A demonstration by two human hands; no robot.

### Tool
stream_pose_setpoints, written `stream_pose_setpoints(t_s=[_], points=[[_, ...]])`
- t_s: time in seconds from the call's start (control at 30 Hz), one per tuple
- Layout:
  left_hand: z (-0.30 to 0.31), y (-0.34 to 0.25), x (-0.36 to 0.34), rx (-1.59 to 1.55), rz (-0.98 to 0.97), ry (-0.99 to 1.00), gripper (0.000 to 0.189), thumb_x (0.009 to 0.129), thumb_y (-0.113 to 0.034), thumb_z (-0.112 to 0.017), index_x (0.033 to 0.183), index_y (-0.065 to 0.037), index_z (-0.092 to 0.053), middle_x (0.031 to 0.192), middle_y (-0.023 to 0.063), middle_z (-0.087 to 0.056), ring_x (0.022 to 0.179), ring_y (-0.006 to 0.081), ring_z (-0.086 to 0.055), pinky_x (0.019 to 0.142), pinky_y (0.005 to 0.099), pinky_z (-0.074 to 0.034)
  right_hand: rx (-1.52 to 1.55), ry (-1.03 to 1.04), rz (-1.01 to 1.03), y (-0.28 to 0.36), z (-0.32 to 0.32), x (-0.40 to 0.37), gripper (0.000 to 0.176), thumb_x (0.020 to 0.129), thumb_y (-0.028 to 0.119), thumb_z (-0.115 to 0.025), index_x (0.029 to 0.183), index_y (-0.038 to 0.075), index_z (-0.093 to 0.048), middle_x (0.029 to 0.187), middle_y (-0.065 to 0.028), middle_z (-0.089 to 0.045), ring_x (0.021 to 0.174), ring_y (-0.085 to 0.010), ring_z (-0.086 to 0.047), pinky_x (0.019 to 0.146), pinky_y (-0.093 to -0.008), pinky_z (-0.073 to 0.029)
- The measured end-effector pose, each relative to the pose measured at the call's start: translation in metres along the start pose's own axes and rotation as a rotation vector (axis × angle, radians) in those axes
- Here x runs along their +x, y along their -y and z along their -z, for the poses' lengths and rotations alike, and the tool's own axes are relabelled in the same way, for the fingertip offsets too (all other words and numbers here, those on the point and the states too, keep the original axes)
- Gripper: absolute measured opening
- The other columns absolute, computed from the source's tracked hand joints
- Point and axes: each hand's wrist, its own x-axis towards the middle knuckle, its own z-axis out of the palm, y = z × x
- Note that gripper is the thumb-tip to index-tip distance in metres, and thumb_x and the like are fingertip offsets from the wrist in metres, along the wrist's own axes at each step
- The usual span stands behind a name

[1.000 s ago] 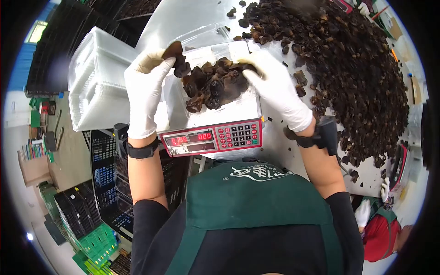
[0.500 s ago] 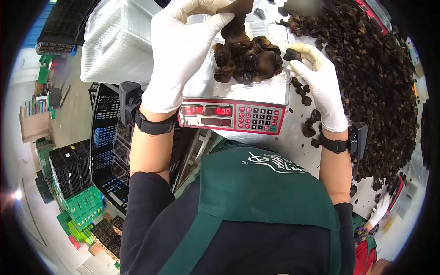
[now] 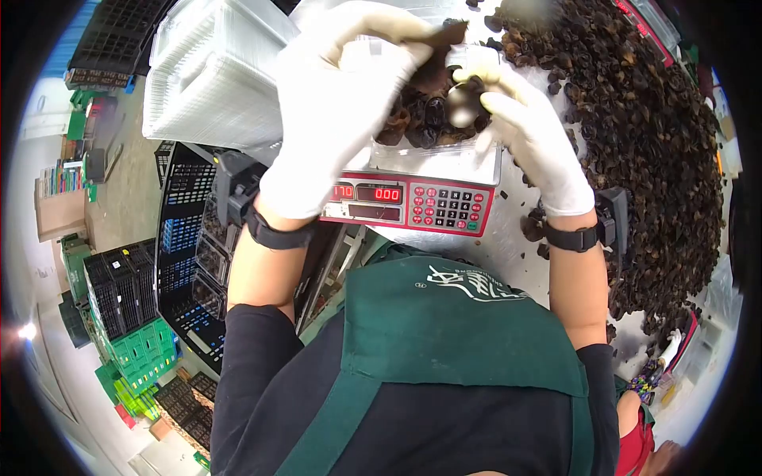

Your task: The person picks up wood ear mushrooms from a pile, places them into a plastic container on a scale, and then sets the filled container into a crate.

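My left hand (image 3: pixel 341 95), in a white glove, pinches a dark brown fungus piece (image 3: pixel 435 55) above the left part of a filled clear tray. My right hand (image 3: pixel 528 127), also gloved, has thumb and finger closed on a small dark fungus piece (image 3: pixel 474 84) over the tray's right side. Dark fungus (image 3: pixel 432 123) fills the tray, partly hidden by both hands. Under it is a scale (image 3: pixel 444 202) with a red-edged panel; its display shows red digits, the left number partly covered by my left wrist.
A stack of clear plastic trays (image 3: pixel 214 79) stands at the left. A large fungus heap (image 3: pixel 651 143) covers the table's right side. Black crates (image 3: pixel 123 289) are at the far left. Another person's red garment (image 3: pixel 635 448) shows at lower right.
My left hand has moved slightly right with its piece. My right hand has moved left over the tray with its piece. The scale's display reading has changed, and the other person's gloved hand has shifted.
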Motion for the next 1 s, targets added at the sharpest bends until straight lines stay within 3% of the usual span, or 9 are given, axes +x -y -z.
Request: stream_pose_setpoints(t_s=[0.1,0.17,0.4,0.43,0.53,0.6,0.7,0.87,1.0], points=[[-0.031,-0.025,-0.013,0.111,-0.129,0.203,0.019,0.080,-0.003,-0.072,0.098,-0.004,-0.073,0.089,0.0095,-0.071,0.086,0.0185,-0.067,0.078,0.0319,-0.052,0.658,0.196,-0.124,-0.020,-0.005,-0.020,0.061,0.106,0.047,-0.031,0.140,-0.001,-0.045,0.131,-0.0158,-0.058,0.103,-0.0251,-0.066,0.074,-0.0350,-0.061],[-0.055,-0.025,-0.031,0.379,-0.237,0.410,0.028,0.076,-0.004,-0.069,0.104,-0.005,-0.069,0.085,0.0128,-0.068,0.084,0.0280,-0.067,0.077,0.0366,-0.052,0.341,0.089,-0.096,-0.035,-0.015,-0.046,0.067,0.105,0.054,-0.026,0.143,0.000,-0.042,0.137,-0.0161,-0.054,0.118,-0.0273,-0.059,0.091,-0.0403,-0.054],[-0.062,-0.034,-0.046,-0.056,0.009,0.638,0.062,0.073,-0.007,-0.073,0.131,-0.002,-0.052,0.119,0.0189,-0.061,0.117,0.0365,-0.057,0.097,0.0424,-0.048,0.753,-0.251,-0.300,-0.053,-0.004,-0.103,0.042,0.102,0.038,-0.050,0.130,0.008,-0.056,0.107,-0.0074,-0.064,0.087,-0.0142,-0.062,0.058,-0.0235,-0.048],[-0.053,-0.025,-0.033,0.006,0.005,0.538,0.061,0.075,-0.007,-0.073,0.133,-0.003,-0.053,0.121,0.0173,-0.062,0.122,0.0331,-0.056,0.104,0.0420,-0.045,0.687,-0.254,-0.275,-0.046,0.001,-0.104,0.039,0.101,0.032,-0.051,0.129,0.006,-0.056,0.108,-0.0075,-0.064,0.088,-0.0138,-0.062,0.057,-0.0222,-0.047],[-0.022,0.053,0.014,0.335,0.139,0.160,0.046,0.085,-0.020,-0.072,0.127,-0.005,-0.061,0.104,0.0121,-0.070,0.090,0.0225,-0.068,0.081,0.0337,-0.054,0.490,-0.303,-0.250,-0.043,0.015,-0.107,0.034,0.098,0.020,-0.055,0.128,0.004,-0.058,0.110,-0.0080,-0.064,0.091,-0.0142,-0.062,0.060,-0.0220,-0.048],[-0.010,0.095,0.042,0.550,0.458,0.125,0.048,0.085,-0.023,-0.073,0.128,-0.005,-0.060,0.097,0.0111,-0.070,0.086,0.0212,-0.068,0.077,0.0338,-0.054,0.461,-0.287,-0.234,-0.049,0.020,-0.105,0.036,0.097,0.020,-0.057,0.130,0.003,-0.057,0.113,-0.0084,-0.063,0.096,-0.0151,-0.063,0.062,-0.0229,-0.051],[-0.015,0.152,0.043,0.823,0.342,0.172,0.055,0.083,-0.021,-0.075,0.131,-0.003,-0.056,0.092,0.0111,-0.070,0.084,0.0207,-0.069,0.077,0.0342,-0.054,0.438,-0.241,-0.196,-0.048,0.020,-0.100,0.041,0.096,0.024,-0.059,0.131,0.002,-0.054,0.117,-0.0095,-0.061,0.100,-0.0164,-0.062,0.062,-0.0232,-0.054],[-0.015,0.144,0.035,0.364,0.372,-0.098,0.080,0.079,-0.017,-0.079,0.146,-0.004,-0.038,0.116,0.0147,-0.064,0.093,0.0222,-0.067,0.080,0.0328,-0.056,0.469,-0.173,-0.123,-0.044,0.025,-0.094,0.053,0.100,0.041,-0.052,0.135,0.001,-0.051,0.119,-0.0112,-0.060,0.105,-0.0182,-0.061,0.065,-0.0253,-0.057],[-0.010,0.161,0.031,0.237,0.475,0.027,0.085,0.081,-0.016,-0.077,0.151,0.000,-0.030,0.124,0.0193,-0.060,0.104,0.0210,-0.064,0.081,0.0310,-0.056,0.542,-0.264,-0.134,-0.055,0.032,-0.085,0.032,0.099,0.034,-0.056,0.109,0.005,-0.063,0.110,-0.0081,-0.064,0.092,-0.0143,-0.063,0.053,-0.0196,-0.047]])
